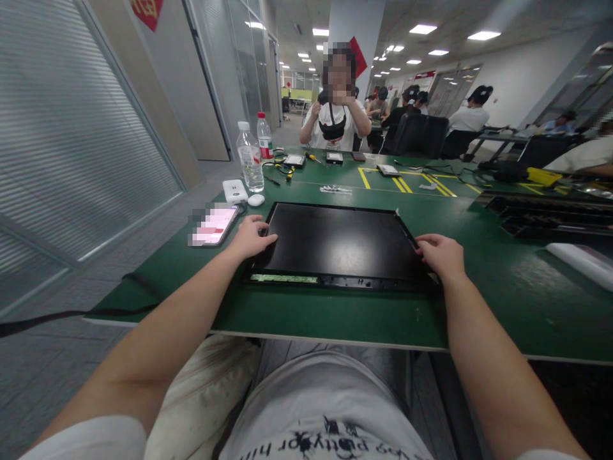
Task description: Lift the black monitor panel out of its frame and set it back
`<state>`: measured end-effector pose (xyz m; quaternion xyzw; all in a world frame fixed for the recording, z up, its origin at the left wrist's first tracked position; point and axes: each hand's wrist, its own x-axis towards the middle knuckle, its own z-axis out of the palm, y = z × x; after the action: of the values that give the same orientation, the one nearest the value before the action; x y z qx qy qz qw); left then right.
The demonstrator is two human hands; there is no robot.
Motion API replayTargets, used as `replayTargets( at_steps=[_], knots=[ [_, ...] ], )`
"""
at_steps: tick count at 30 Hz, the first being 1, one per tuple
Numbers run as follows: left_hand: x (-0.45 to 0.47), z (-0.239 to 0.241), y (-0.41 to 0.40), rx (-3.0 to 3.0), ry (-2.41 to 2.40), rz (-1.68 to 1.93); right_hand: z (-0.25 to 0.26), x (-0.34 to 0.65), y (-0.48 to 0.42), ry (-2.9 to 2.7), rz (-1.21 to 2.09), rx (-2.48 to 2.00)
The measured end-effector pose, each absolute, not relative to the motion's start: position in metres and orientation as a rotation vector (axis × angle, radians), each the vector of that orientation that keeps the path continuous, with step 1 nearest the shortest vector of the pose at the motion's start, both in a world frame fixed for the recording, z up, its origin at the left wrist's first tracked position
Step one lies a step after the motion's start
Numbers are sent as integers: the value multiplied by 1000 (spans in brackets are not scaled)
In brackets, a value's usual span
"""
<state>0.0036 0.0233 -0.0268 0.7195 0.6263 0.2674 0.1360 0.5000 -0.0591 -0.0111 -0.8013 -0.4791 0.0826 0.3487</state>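
A black flat display panel (338, 243) lies face down or dark side up on the green table (479, 300), with a strip of green circuit board (283, 278) along its near edge. My left hand (249, 236) grips the panel's left edge, fingers curled over it. My right hand (443, 254) holds the right edge, fingers closed on the frame.
A phone with a lit screen (215, 225), a white charger (234, 190), a white mouse-like puck (256, 200) and two water bottles (250, 158) stand at the left. A person (336, 108) sits across the table. More black panels (550, 214) lie at the right.
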Motion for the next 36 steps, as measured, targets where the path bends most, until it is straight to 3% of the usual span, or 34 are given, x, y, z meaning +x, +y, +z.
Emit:
replayTargets(
  at_steps=[36],
  knots=[
    [6,-16,15,2219,1694,738,-23,505,-56,-1294,96,-2062]
  ],
)
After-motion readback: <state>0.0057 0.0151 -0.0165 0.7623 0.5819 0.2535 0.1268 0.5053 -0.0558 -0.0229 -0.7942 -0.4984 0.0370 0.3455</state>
